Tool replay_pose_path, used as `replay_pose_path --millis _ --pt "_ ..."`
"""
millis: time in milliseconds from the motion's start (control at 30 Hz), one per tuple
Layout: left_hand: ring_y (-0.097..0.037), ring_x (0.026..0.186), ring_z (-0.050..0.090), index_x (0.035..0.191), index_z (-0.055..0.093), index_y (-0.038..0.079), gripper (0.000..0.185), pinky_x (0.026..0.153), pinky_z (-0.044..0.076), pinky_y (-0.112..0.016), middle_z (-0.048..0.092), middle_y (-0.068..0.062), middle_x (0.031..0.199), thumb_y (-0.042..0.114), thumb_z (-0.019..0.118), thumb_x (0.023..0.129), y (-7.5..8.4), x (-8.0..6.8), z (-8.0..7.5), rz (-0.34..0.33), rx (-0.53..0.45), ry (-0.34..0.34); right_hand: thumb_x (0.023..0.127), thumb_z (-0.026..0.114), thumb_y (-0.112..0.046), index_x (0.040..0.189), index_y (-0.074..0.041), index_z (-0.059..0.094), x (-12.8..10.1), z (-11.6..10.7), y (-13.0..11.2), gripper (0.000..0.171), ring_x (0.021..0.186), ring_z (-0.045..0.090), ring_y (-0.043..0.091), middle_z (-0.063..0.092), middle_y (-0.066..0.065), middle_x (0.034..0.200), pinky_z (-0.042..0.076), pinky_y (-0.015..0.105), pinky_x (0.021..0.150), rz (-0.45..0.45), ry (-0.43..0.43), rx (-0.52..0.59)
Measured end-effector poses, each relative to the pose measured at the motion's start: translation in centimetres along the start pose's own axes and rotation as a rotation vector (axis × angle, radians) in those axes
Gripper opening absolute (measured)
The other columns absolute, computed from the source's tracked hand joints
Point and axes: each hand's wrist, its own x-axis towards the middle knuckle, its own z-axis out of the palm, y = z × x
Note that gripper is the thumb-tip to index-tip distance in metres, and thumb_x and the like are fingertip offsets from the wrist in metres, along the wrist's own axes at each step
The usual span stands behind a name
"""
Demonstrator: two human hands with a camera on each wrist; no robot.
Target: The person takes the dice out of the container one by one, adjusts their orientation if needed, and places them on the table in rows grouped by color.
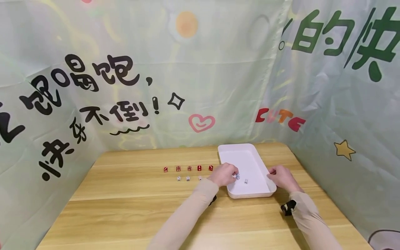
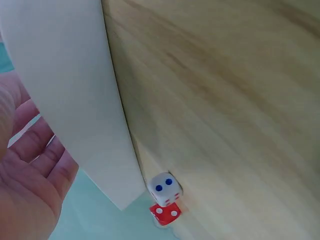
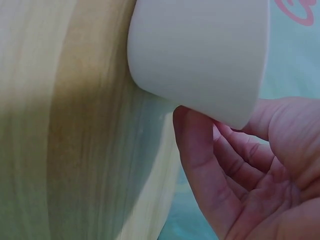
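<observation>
My left hand reaches over the near-left side of a white tray, its thumb and fingertips at a white die. In the left wrist view the tray wall hides those fingertips. Another white die lies on the tray floor to the right. My right hand pinches the tray's right rim. The right wrist view shows its index finger under the rim. Left of the tray stand a row of several red dice and, nearer me, a row of white dice, partly behind the left arm.
A wooden table carries everything. Printed cloth hangs behind it and along both sides. In the left wrist view, a white die and a red die stand close beside the tray's wall.
</observation>
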Motion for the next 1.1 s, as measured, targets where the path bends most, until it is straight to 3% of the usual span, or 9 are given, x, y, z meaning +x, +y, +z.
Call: replay_pose_path --millis 333,600,800,1100 --pt "-0.008 0.068 0.054 0.080 0.072 0.018 0.005 0.059 0.042 -0.021 0.066 0.008 0.077 0.014 0.075 0.081 0.6 1.3 0.7 -0.099 0.041 0.001 0.089 0.064 -0.007 0.090 0.005 0.067 0.2 -0.3 -0.4 0.012 0.072 0.055 0.021 0.065 0.011 0.081 0.044 0.030 0.062 0.002 -0.006 0.006" --pt "-0.008 0.069 0.055 0.081 0.072 0.020 0.005 0.062 0.043 -0.024 0.064 0.008 0.076 0.016 0.075 0.082 0.7 1.6 1.2 -0.113 0.071 -0.011 0.088 0.065 -0.008 0.090 0.005 0.067 0.3 -0.3 -0.4 0.013 0.072 0.056 0.021 0.065 0.012 0.081 0.045 0.030 0.062 -0.001 -0.002 0.003" --pt "-0.008 0.076 0.059 0.088 0.076 0.021 0.004 0.070 0.048 -0.025 0.070 0.009 0.084 0.020 0.075 0.084 0.9 1.4 1.4 -0.120 0.105 -0.013 0.089 0.065 -0.008 0.091 0.005 0.067 0.2 -0.2 -0.3 0.013 0.073 0.056 0.021 0.065 0.012 0.082 0.046 0.031 0.063 0.012 -0.011 0.000" --pt "-0.008 0.069 0.053 0.082 0.070 0.018 0.010 0.065 0.043 -0.021 0.063 0.008 0.073 0.024 0.078 0.078 0.8 1.3 1.7 -0.158 -0.017 0.003 0.089 0.065 -0.008 0.090 0.005 0.067 0.0 0.0 0.0 0.013 0.073 0.056 0.021 0.065 0.012 0.082 0.045 0.031 0.062 0.009 -0.010 0.008"
